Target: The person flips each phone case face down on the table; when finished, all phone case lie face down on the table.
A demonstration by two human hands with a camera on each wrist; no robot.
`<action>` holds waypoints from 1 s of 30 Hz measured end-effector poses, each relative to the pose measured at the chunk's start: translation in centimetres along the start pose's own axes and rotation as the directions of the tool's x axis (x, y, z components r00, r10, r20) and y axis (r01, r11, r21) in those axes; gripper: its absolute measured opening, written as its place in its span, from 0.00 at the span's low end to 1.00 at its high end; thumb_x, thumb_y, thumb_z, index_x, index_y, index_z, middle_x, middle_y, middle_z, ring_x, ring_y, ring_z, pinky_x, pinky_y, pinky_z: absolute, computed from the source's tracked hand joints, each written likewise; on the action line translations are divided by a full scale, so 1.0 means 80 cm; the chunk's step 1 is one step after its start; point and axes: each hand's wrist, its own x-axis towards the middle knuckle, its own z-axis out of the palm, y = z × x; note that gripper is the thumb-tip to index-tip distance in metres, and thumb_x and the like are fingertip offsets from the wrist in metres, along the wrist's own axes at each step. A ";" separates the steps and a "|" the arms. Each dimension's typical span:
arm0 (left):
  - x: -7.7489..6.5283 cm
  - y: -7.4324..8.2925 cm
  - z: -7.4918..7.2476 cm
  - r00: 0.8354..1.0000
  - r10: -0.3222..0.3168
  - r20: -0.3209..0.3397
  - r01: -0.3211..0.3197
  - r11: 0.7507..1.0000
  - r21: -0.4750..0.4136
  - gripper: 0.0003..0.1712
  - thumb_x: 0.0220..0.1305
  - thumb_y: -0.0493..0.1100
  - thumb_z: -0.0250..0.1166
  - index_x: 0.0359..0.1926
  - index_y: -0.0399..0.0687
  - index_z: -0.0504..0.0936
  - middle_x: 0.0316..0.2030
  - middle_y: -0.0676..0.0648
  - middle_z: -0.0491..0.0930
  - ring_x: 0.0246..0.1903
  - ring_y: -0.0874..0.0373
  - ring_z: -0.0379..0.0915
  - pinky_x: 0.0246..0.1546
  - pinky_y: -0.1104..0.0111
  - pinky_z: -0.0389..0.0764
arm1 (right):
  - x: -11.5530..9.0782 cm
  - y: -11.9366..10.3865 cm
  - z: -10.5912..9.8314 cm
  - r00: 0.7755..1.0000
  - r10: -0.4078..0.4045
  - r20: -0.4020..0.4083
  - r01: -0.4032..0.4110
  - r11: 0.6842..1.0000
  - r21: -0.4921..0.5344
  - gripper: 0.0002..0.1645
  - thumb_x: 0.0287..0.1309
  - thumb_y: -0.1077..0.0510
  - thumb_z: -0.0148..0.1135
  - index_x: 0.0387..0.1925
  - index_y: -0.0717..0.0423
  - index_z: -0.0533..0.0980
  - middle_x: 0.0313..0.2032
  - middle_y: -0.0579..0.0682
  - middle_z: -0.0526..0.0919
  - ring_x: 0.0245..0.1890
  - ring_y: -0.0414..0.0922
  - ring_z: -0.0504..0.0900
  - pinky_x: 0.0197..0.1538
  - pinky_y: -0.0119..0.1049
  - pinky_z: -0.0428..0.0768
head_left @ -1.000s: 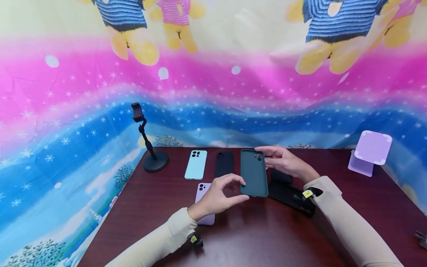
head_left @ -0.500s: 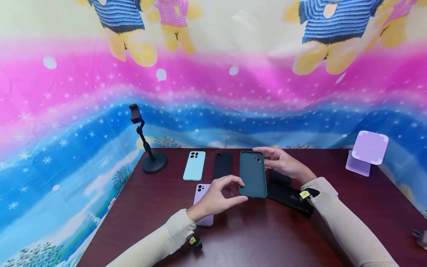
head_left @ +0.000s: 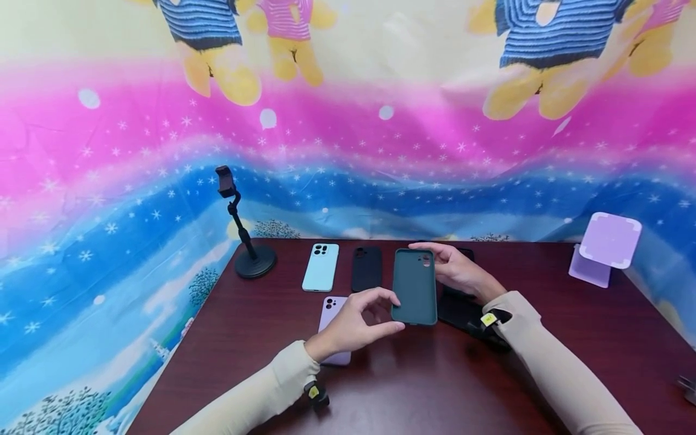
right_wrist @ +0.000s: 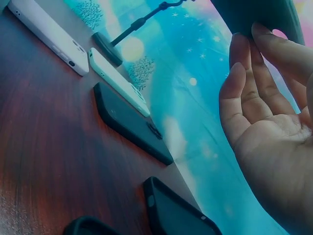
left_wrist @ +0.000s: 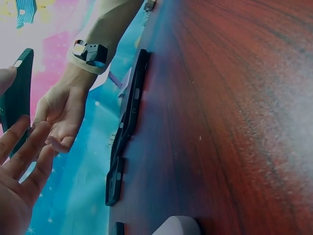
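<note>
A dark green phone case (head_left: pixel 413 290) is raised above the table, its hollow inner side facing the head camera and its camera cutout at the upper right. My left hand (head_left: pixel 356 320) pinches its lower left corner between thumb and fingers. At the upper right edge, my right hand (head_left: pixel 461 272) holds it; in the right wrist view the thumb and fingers (right_wrist: pixel 239 51) meet on the green case (right_wrist: pixel 264 17). A lavender phone case (head_left: pixel 328 314) lies partly hidden behind the left hand. Black phone cases (head_left: pixel 455 309) lie below the right hand, partly covered by it.
On the brown table (head_left: pixel 402 393), a mint phone case (head_left: pixel 319 269) and a dark phone case (head_left: pixel 366 270) lie at the back. A black phone holder (head_left: pixel 252 260) stands at back left, a lavender stand (head_left: pixel 606 241) at back right. A plug (head_left: pixel 689 386) shows at the right edge.
My right hand has shifted slightly left and down along the green case's edge, uncovering part of a black case behind it. The left hand stays almost still; the case sits marginally lower.
</note>
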 end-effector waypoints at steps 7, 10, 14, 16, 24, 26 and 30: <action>-0.005 -0.002 0.001 1.000 -0.012 0.015 0.012 1.000 0.016 0.18 0.66 0.47 0.72 0.55 0.60 0.80 0.42 0.50 0.83 0.31 0.62 0.80 0.36 0.67 0.85 | -0.005 0.004 0.000 0.999 0.011 -0.045 -0.013 0.999 -0.041 0.28 0.75 0.66 0.54 0.73 0.57 0.68 0.55 0.42 0.87 0.57 0.39 0.85 0.58 0.37 0.84; -0.006 -0.002 0.002 1.000 -0.015 0.015 0.015 1.000 0.019 0.18 0.66 0.47 0.72 0.56 0.60 0.80 0.43 0.49 0.83 0.31 0.63 0.80 0.36 0.67 0.85 | -0.007 0.004 -0.001 0.998 0.007 -0.066 -0.011 0.999 -0.051 0.28 0.74 0.66 0.55 0.72 0.60 0.67 0.55 0.43 0.87 0.56 0.40 0.86 0.57 0.38 0.84; -0.005 -0.001 0.002 1.000 -0.014 0.015 0.014 1.000 0.024 0.17 0.67 0.47 0.71 0.55 0.59 0.81 0.43 0.50 0.84 0.31 0.62 0.80 0.35 0.68 0.85 | -0.007 0.001 0.001 0.998 -0.007 -0.069 0.003 0.998 -0.060 0.27 0.74 0.66 0.54 0.72 0.61 0.67 0.56 0.43 0.86 0.56 0.40 0.85 0.57 0.37 0.84; -0.004 -0.001 0.002 1.000 -0.012 0.018 0.011 0.999 0.035 0.16 0.67 0.48 0.71 0.54 0.60 0.81 0.42 0.51 0.85 0.31 0.61 0.81 0.35 0.68 0.85 | -0.006 -0.001 0.001 0.998 -0.017 -0.062 0.012 0.998 -0.070 0.26 0.75 0.66 0.54 0.71 0.60 0.68 0.58 0.43 0.84 0.57 0.40 0.85 0.57 0.37 0.84; 0.000 0.000 0.001 0.999 0.021 0.027 -0.023 0.998 0.065 0.15 0.65 0.50 0.73 0.51 0.61 0.84 0.41 0.55 0.85 0.37 0.56 0.82 0.32 0.70 0.83 | 0.000 0.001 0.000 0.997 -0.059 0.047 0.059 0.998 0.003 0.23 0.76 0.70 0.48 0.67 0.54 0.70 0.65 0.51 0.81 0.62 0.45 0.83 0.58 0.41 0.85; 0.000 0.000 0.000 0.999 0.043 0.025 -0.045 0.995 0.090 0.15 0.64 0.50 0.73 0.51 0.61 0.84 0.41 0.56 0.85 0.40 0.54 0.82 0.32 0.71 0.82 | 0.000 0.002 0.000 0.997 -0.065 0.048 0.065 0.998 0.001 0.23 0.76 0.71 0.48 0.66 0.53 0.71 0.64 0.52 0.82 0.62 0.45 0.84 0.57 0.41 0.85; 0.000 0.000 0.000 0.997 0.070 0.023 -0.073 0.986 0.148 0.15 0.63 0.51 0.75 0.50 0.61 0.86 0.40 0.58 0.86 0.41 0.57 0.83 0.35 0.68 0.81 | 0.000 0.004 -0.003 0.998 -0.064 0.017 0.065 0.998 -0.024 0.21 0.76 0.70 0.49 0.65 0.56 0.73 0.60 0.49 0.85 0.59 0.44 0.85 0.54 0.40 0.86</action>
